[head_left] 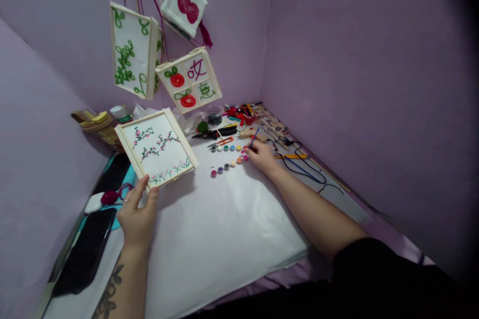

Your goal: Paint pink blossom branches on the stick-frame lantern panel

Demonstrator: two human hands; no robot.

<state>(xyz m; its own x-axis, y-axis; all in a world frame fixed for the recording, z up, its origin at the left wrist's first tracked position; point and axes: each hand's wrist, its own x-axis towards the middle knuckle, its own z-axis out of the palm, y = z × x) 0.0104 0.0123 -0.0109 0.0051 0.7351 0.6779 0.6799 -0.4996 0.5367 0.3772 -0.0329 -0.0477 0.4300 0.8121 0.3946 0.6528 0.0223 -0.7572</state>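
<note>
My left hand (139, 212) grips the lower edge of a wood-framed white panel (159, 147), tilted up above the table and painted with pink blossoms on dark branches. Between the fingers of my right hand (261, 155) is a thin blue brush (255, 135), held upright. That hand is beside two rows of small round paint pots (226, 166) in several colours. The brush's lower end is hidden by my fingers, so I cannot tell whether it touches a pot.
Decorated panels (189, 79) hang on purple cords at the back left. Behind the paints lie black-handled pliers (224, 131), orange scissors (225, 141) and wooden sticks (275, 127). A dark phone (88, 251) lies at left; cords (305, 169) lie at right. White sheeting (224, 239) covers the table.
</note>
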